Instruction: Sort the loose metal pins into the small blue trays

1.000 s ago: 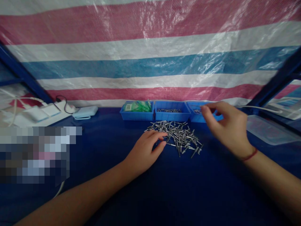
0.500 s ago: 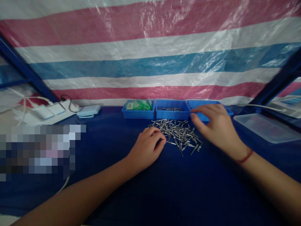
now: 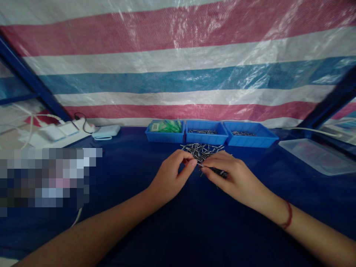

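A loose pile of silver blind rivets point(image 3: 198, 149) lies on the dark blue tabletop point(image 3: 178, 222). In front of it, my left hand point(image 3: 172, 173) pinches one rivet between thumb and forefinger. My right hand point(image 3: 236, 177), with a dark red cord on its wrist, closes thumb and fingers on the same rivet's other end, its fingertips close to the left ones. My right fingers hide part of the pile. Behind the pile stand the middle blue bin point(image 3: 206, 139) and the right blue bin point(image 3: 251, 141), each holding thin metal pieces that look like rivets.
The left blue bin point(image 3: 166, 137) holds green plastic packets. A light blue device point(image 3: 106, 131) and a white power strip point(image 3: 55, 135) with cables lie at the back left. On the right lies a translucent plastic lid point(image 3: 317, 155). A striped tarp point(image 3: 178, 81) hangs behind.
My right hand has come from over the right bin down and left to the pile, meeting the left hand at the rivet. The right bin's contents now show. My left hand has barely moved.
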Motion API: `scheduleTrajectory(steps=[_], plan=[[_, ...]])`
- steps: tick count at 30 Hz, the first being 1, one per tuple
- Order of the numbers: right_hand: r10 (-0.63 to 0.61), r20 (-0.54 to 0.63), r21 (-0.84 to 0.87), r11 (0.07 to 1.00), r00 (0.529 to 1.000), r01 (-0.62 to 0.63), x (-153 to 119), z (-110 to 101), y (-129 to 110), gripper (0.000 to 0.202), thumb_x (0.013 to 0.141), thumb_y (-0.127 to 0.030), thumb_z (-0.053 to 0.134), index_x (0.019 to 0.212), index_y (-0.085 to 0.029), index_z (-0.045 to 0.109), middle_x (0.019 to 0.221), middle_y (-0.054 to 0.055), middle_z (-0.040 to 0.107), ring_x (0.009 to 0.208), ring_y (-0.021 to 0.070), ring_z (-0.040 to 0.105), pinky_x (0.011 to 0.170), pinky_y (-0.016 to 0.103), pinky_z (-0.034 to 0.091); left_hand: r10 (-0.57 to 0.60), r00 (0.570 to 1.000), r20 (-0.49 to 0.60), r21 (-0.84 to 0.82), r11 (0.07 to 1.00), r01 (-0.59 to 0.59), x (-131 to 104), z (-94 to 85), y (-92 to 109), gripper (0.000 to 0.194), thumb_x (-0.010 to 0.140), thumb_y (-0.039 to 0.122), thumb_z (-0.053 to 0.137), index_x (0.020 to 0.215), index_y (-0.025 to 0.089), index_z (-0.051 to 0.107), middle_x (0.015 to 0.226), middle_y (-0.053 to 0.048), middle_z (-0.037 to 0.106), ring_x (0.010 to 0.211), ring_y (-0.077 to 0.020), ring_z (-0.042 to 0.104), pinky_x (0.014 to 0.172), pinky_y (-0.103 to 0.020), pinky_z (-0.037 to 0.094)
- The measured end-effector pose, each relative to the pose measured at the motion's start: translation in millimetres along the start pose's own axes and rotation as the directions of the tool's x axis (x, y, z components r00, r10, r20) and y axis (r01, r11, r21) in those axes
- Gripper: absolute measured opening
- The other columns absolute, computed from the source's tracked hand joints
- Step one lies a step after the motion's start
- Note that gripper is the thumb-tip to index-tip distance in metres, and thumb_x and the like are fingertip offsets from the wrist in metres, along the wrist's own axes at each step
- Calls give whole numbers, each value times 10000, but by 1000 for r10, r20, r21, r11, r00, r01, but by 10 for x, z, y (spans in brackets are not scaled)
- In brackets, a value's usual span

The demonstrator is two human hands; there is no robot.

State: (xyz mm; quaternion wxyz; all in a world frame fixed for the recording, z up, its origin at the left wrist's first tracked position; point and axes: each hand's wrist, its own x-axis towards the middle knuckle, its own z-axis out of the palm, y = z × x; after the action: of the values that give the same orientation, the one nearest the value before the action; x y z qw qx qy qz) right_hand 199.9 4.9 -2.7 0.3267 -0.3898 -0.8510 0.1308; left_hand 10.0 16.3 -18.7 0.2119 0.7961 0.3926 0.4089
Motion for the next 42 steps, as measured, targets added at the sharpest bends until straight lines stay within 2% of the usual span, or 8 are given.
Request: scheduleTrajectory(steps=[4, 11, 17, 24, 31, 38, 42], plan=[[26, 4, 78, 997, 1000, -26, 2, 25, -31, 176, 874, -239, 526, 744, -214, 642, 782, 20, 673, 755, 158, 601, 722, 331, 457, -17, 1000, 24, -59, 998, 19, -9, 2, 20, 74, 823, 236, 582, 870, 186, 553, 820, -1, 587, 746, -131, 546, 672, -252, 424], [59, 4, 146, 988, 998, -59, -13, 84, -34, 171, 872, -264, 528, 763, -218, 652, 785, 15, 680, 752, 154, 606, 721, 330, 470, -49, 998, 30, -95, 994, 51, -7, -4, 39, 47, 842, 226, 559, 837, 188, 586, 804, 6, 615, 714, -125, 547, 668, -250, 424], [76, 15, 142, 987, 997, -77, -9, 70, -69, 193, 882, -248, 496, 754, -212, 636, 773, 23, 670, 750, 157, 605, 704, 314, 474, -67, 997, 30, -107, 992, 70, -11, -4, 41, 45, 840, 220, 568, 835, 187, 599, 789, 12, 617, 713, -121, 552, 658, -241, 423], [97, -24, 160, 983, 995, -92, -18, 98, -39, 118, 855, -229, 530, 823, -223, 643, 787, 22, 672, 754, 160, 617, 701, 310, 494, -73, 996, 41, -104, 992, 77, -12, -6, 43, 60, 839, 229, 559, 853, 195, 606, 804, 2, 631, 716, -131, 562, 653, -252, 437], [136, -33, 168, 977, 990, -129, -19, 114, -29, 89, 835, -233, 547, 809, -214, 630, 778, 23, 660, 745, 163, 619, 688, 304, 496, -80, 996, 45, -105, 991, 85, -4, -1, 50, 51, 837, 206, 565, 858, 191, 608, 818, 7, 630, 724, -125, 564, 653, -247, 428], [179, -88, 151, 975, 980, -165, -26, 110, -39, 87, 833, -242, 541, 807, -219, 621, 791, 20, 668, 726, 162, 628, 660, 293, 501, -71, 997, 32, -107, 991, 74, -6, -14, 35, 52, 838, 195, 562, 867, 190, 605, 836, -1, 625, 731, -128, 564, 664, -248, 434], [187, -183, 138, 977, 965, -163, -33, 99, -56, 67, 815, -232, 565, 819, -217, 630, 756, 9, 657, 668, 147, 614, 626, 273, 494, -63, 998, 28, -93, 993, 66, -8, -13, 18, 48, 839, 184, 564, 868, 189, 602, 834, -1, 619, 734, -124, 563, 662, -236, 436]])
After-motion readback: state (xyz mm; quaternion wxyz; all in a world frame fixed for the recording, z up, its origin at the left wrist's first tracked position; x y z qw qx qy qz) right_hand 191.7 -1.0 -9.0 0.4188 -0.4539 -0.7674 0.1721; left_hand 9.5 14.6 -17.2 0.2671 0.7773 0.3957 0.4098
